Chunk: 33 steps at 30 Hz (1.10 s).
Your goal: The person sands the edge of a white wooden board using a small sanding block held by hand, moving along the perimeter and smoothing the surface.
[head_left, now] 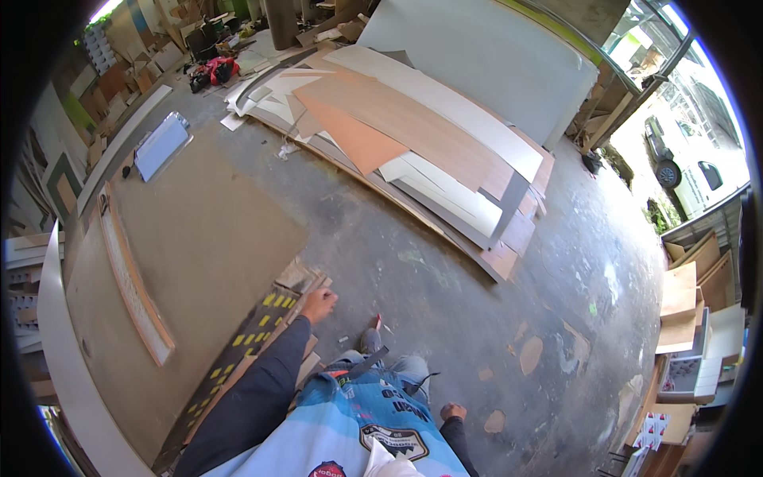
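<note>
My left hand is just past the corner of a large brown-topped workbench. Its fingers are curled in, and nothing shows between them. I cannot tell whether it touches the bench edge, which carries a dark strip with yellow marks. Low at my right side hangs my right hand, closed in a loose fist over the floor, with nothing seen in it. A long curved wooden piece with a pale middle lies on the bench. A light-blue flat case or clipboard rests near the bench's far end.
Sheets and offcuts of board form a low, wide stack ahead. Behind it leans a large pale panel. Wooden boards and boxes line the right side. A white vehicle stands outside the opening. Red and black items lie far left.
</note>
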Motion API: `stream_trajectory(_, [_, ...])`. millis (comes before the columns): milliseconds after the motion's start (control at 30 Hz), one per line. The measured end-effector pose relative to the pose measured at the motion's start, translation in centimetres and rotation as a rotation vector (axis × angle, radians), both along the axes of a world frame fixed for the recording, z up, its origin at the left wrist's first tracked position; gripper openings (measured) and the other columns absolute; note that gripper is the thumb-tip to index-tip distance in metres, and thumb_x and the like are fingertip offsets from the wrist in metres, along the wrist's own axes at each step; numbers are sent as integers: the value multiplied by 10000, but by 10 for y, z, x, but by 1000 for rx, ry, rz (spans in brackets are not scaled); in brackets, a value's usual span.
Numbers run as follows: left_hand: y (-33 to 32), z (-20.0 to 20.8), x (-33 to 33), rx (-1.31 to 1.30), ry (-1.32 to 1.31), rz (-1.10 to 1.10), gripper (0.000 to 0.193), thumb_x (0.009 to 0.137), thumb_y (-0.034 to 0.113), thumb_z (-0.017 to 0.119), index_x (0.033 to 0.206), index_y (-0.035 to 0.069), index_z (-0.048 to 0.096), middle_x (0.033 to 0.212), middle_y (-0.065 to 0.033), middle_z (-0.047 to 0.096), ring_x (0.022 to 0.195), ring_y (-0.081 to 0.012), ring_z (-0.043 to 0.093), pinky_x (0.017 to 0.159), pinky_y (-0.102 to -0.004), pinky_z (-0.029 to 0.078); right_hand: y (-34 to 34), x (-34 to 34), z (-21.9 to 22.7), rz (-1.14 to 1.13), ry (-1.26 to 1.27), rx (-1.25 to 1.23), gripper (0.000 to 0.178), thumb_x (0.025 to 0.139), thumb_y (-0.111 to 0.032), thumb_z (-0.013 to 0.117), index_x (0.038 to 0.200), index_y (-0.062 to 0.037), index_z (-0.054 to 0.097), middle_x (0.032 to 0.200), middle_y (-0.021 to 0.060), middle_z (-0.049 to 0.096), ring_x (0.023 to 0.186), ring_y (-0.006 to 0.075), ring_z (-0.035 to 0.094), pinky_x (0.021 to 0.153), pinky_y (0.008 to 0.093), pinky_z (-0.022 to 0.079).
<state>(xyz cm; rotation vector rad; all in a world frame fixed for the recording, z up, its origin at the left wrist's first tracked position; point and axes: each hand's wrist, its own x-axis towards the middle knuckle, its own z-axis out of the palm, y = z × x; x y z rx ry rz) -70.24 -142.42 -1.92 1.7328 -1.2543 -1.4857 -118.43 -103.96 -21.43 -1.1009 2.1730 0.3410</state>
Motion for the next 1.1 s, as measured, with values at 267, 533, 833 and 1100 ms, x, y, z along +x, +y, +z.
stream_trajectory(267, [-148,77,-69,-9,237,112,268,927,241,606,1002,-15,624,848,-76,659,715,-130,629,670,-268,515,-222,12,43,-233,-378,-230,201,851,-85,512,844,-2,696,839,102,719,775,205,673,723,313,512])
stream_trajectory(533, [-272,85,-27,-25,371,509,239,948,270,586,978,38,631,861,-52,662,722,-120,632,660,-250,492,-534,-44,82,443,-102,98,256,889,-213,548,1006,-100,746,1044,93,723,987,237,688,837,369,536])
stream_trajectory(833, [-406,147,24,-188,341,949,216,950,239,580,981,31,630,864,-56,674,734,-125,638,673,-244,480,-982,-18,74,976,424,71,316,891,-239,501,1037,-72,726,1093,112,706,1068,274,662,876,391,535])
stream_trajectory(1100, [-513,134,137,-210,478,1214,217,947,205,577,987,-2,630,871,-88,673,735,-145,639,696,-267,514,-1254,209,89,1147,321,-336,332,879,-290,457,850,-113,736,901,151,716,850,321,693,800,443,548])
